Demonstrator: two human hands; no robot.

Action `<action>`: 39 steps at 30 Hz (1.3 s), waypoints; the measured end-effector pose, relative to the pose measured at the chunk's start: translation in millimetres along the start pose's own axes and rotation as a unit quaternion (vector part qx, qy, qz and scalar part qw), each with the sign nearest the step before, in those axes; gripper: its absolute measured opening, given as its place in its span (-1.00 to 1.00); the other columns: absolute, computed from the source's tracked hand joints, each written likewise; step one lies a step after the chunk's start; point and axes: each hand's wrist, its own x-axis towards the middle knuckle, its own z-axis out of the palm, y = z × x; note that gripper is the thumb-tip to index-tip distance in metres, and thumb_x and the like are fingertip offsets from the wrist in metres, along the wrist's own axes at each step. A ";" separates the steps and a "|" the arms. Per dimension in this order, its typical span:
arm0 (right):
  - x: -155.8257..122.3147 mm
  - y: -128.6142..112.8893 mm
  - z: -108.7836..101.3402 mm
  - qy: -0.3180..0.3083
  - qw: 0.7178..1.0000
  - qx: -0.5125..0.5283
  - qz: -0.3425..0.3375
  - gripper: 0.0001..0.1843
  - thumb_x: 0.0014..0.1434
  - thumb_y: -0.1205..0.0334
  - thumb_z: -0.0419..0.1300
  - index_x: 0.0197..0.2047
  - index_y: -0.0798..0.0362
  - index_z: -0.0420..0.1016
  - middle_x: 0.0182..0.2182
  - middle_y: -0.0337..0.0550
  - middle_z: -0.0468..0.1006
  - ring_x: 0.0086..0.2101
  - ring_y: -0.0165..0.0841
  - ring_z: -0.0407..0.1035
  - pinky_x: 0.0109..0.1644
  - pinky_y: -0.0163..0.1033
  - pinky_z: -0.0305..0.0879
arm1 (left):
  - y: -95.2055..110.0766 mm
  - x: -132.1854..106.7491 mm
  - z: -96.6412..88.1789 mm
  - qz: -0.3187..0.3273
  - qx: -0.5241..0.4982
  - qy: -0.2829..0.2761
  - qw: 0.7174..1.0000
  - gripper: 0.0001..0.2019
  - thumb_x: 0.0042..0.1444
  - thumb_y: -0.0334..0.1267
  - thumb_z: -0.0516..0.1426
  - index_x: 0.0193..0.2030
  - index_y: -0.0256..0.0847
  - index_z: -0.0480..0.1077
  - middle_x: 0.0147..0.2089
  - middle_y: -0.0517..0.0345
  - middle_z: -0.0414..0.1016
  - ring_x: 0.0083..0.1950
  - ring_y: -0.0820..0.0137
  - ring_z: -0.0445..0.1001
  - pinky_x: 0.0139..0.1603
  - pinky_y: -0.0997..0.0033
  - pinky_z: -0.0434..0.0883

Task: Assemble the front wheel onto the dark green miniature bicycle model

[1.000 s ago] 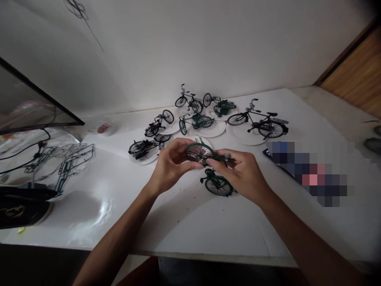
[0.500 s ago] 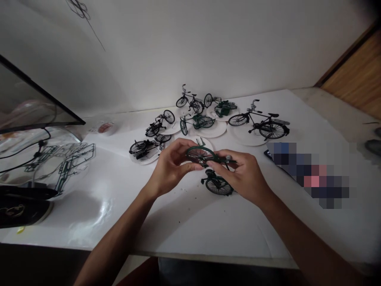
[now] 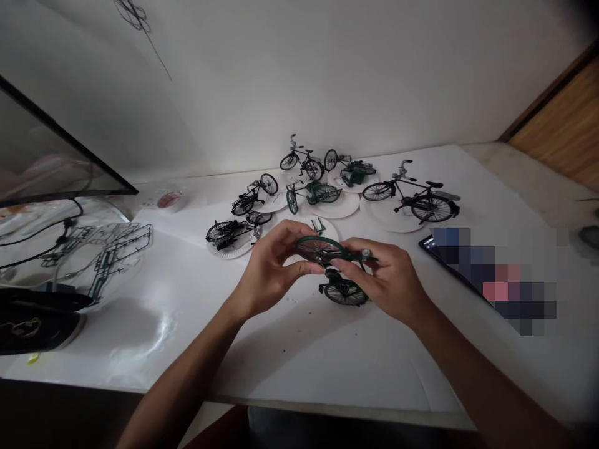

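Observation:
Both my hands are raised over the white table, holding a small dark green model bicycle wheel [image 3: 321,251] with thin spokes. My left hand [image 3: 274,269] pinches its rim between thumb and fingers. My right hand [image 3: 386,280] grips the green frame piece attached to the wheel, near a small silver part [image 3: 365,254]. Directly below my right fingers lies a green partly built model bicycle [image 3: 344,293], its wheel showing and its front hidden behind my hand. A white paper plate [image 3: 322,228] with small green pieces sits behind the held wheel.
Several finished model bicycles [image 3: 412,199] stand on paper plates across the back of the table. A plastic sprue of green parts [image 3: 105,259] lies at left, near a dark flat object [image 3: 37,321] and a glass panel [image 3: 47,149]. A phone [image 3: 449,259] lies at right.
The held wheel has tilted flatter and sits slightly lower. The whole scene has shifted a little right and down in the picture as my head moved.

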 end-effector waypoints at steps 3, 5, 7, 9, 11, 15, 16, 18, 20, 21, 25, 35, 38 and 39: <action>-1.0 -0.1 0.7 0.000 1.000 -0.007 -0.001 -0.83 0.22 0.14 0.27 -0.18 0.03 0.58 -0.33 -0.20 0.61 -0.37 -0.36 0.45 -0.28 -0.30 0.35 | 1.1 -1.9 1.6 0.006 0.027 0.007 1.000 -0.68 0.09 -0.38 0.33 -0.05 -0.19 0.35 -0.12 0.09 0.48 -0.07 0.33 0.53 -0.01 0.36 0.53; -1.3 0.0 0.5 0.000 1.000 -0.006 -0.003 -0.83 0.23 0.15 0.27 -0.16 0.04 0.59 -0.34 -0.20 0.60 -0.38 -0.37 0.45 -0.27 -0.29 0.35 | 1.3 -3.0 3.1 0.013 0.046 0.016 0.999 -0.70 0.11 -0.37 0.32 -0.05 -0.19 0.36 -0.10 0.08 0.47 -0.06 0.33 0.51 0.00 0.36 0.52; -1.4 0.5 -0.1 0.000 1.000 -0.003 -0.005 -0.83 0.23 0.15 0.27 -0.16 0.04 0.59 -0.34 -0.20 0.60 -0.37 -0.36 0.45 -0.25 -0.29 0.36 | 1.2 -3.5 4.7 0.018 0.051 0.023 0.998 -0.69 0.11 -0.36 0.32 -0.04 -0.19 0.37 -0.09 0.08 0.46 -0.05 0.33 0.51 0.01 0.36 0.51; -0.8 1.7 -0.1 -0.002 1.000 0.003 0.001 -0.83 0.22 0.15 0.28 -0.16 0.03 0.59 -0.34 -0.20 0.60 -0.35 -0.35 0.46 -0.23 -0.28 0.38 | 0.7 -3.5 6.1 0.020 0.042 0.026 0.999 -0.68 0.10 -0.36 0.33 -0.05 -0.19 0.36 -0.11 0.09 0.47 -0.06 0.34 0.50 0.01 0.36 0.51; 0.3 3.2 0.9 -0.005 1.000 0.010 0.012 -0.83 0.22 0.14 0.28 -0.15 0.02 0.58 -0.32 -0.19 0.61 -0.32 -0.33 0.48 -0.21 -0.26 0.40 | -0.4 -3.3 7.4 0.022 0.042 0.032 0.998 -0.69 0.09 -0.35 0.33 -0.06 -0.19 0.36 -0.12 0.09 0.48 -0.07 0.33 0.50 0.01 0.35 0.51; 1.8 4.4 5.4 0.091 0.995 -0.026 -0.021 -0.69 0.17 0.18 0.34 -0.02 0.00 0.48 -0.10 -0.09 0.56 -0.11 -0.22 0.45 0.00 -0.12 0.40 | -5.2 -3.6 11.0 0.029 0.078 0.071 0.994 -0.69 0.09 -0.33 0.33 -0.06 -0.18 0.36 -0.10 0.07 0.49 -0.04 0.29 0.51 0.03 0.30 0.49; 1.3 3.9 6.6 0.142 0.987 -0.051 -0.046 -0.63 0.13 0.21 0.37 -0.01 0.01 0.44 -0.07 -0.05 0.52 -0.07 -0.20 0.43 0.04 -0.07 0.38 | -6.9 -3.7 12.3 0.030 0.085 0.083 0.992 -0.68 0.09 -0.33 0.33 -0.06 -0.18 0.36 -0.10 0.07 0.49 -0.03 0.28 0.51 0.03 0.29 0.49; -1.2 1.6 8.7 0.214 0.965 -0.098 -0.113 -0.58 0.07 0.29 0.41 -0.04 -0.01 0.39 -0.13 -0.05 0.49 -0.09 -0.19 0.40 0.03 -0.04 0.38 | -10.8 -3.5 15.4 0.031 0.083 0.105 0.991 -0.69 0.10 -0.33 0.33 -0.07 -0.18 0.35 -0.09 0.07 0.48 -0.03 0.29 0.51 0.04 0.27 0.48; -4.6 -1.3 11.0 0.190 0.958 -0.118 -0.182 -0.62 0.09 0.36 0.38 -0.06 -0.03 0.38 -0.22 -0.10 0.50 -0.17 -0.23 0.42 -0.05 -0.07 0.41 | -15.2 -2.7 18.3 0.027 0.063 0.125 0.990 -0.70 0.11 -0.32 0.32 -0.07 -0.18 0.35 -0.07 0.06 0.47 -0.03 0.30 0.51 0.05 0.27 0.48; -6.2 -2.7 12.4 0.150 0.959 -0.120 -0.208 -0.63 0.12 0.39 0.35 -0.04 -0.04 0.38 -0.23 -0.11 0.51 -0.18 -0.25 0.44 -0.06 -0.09 0.43 | -17.3 -2.0 19.4 0.025 0.048 0.134 0.990 -0.70 0.11 -0.32 0.31 -0.07 -0.19 0.35 -0.07 0.05 0.47 -0.01 0.30 0.50 0.05 0.28 0.47; -8.6 -4.8 17.9 0.045 0.965 -0.127 -0.225 -0.66 0.23 0.46 0.23 0.04 -0.01 0.41 -0.15 -0.07 0.56 -0.13 -0.28 0.47 -0.02 -0.14 0.45 | -22.4 1.3 21.7 -0.005 -0.033 0.145 0.989 -0.67 0.07 -0.32 0.34 -0.08 -0.21 0.33 -0.09 0.06 0.49 -0.02 0.33 0.50 0.02 0.33 0.46; -4.9 -2.8 18.6 0.043 0.971 -0.136 -0.191 -0.82 0.29 0.42 0.16 -0.08 0.03 0.52 -0.19 -0.07 0.62 -0.17 -0.29 0.51 -0.06 -0.15 0.46 | -23.5 2.6 18.1 -0.069 -0.106 0.112 0.986 -0.72 0.03 -0.31 0.37 -0.15 -0.27 0.43 -0.14 0.09 0.53 -0.08 0.39 0.49 -0.03 0.43 0.45; -4.1 -2.4 16.9 0.061 0.978 -0.114 -0.163 -0.86 0.29 0.39 0.17 -0.16 0.02 0.55 -0.24 -0.10 0.64 -0.21 -0.30 0.52 -0.10 -0.16 0.46 | -23.0 2.0 15.6 -0.092 -0.086 0.088 0.988 -0.72 0.09 -0.23 0.34 -0.09 -0.28 0.50 -0.04 0.00 0.56 0.00 0.30 0.51 0.06 0.32 0.46; -3.7 -2.7 15.8 0.076 0.981 -0.096 -0.149 -0.86 0.28 0.38 0.19 -0.17 0.01 0.56 -0.25 -0.11 0.64 -0.22 -0.30 0.53 -0.10 -0.16 0.46 | -21.5 1.8 14.3 -0.098 -0.082 0.076 0.989 -0.72 0.14 -0.20 0.30 -0.05 -0.28 0.51 -0.01 -0.03 0.56 0.01 0.28 0.51 0.08 0.28 0.46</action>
